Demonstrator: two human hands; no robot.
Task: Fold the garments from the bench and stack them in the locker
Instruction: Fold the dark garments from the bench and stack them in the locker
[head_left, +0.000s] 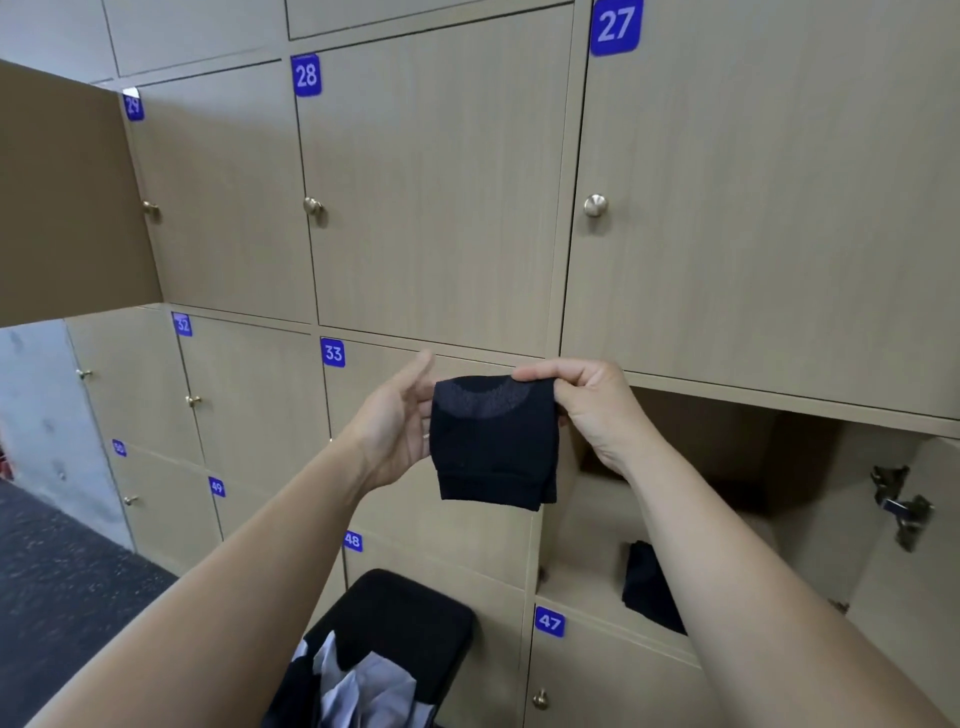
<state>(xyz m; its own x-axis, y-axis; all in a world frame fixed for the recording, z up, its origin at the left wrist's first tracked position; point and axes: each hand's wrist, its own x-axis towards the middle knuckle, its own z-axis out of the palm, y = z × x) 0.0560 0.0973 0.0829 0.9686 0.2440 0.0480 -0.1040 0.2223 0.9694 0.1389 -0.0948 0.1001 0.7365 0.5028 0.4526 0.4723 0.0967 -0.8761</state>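
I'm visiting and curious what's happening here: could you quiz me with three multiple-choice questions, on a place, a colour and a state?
1. Where is the stowed garment? A) in the open locker B) on the floor C) on a knob
2. What colour are the number plates? A) red B) blue C) green
3. What does the right hand do? A) pinches the held garment by its top corner B) turns a knob C) hangs empty

Answers: 1 A, it lies inside, above plate 47. 2 B, all are blue. 3 A, it grips the corner.
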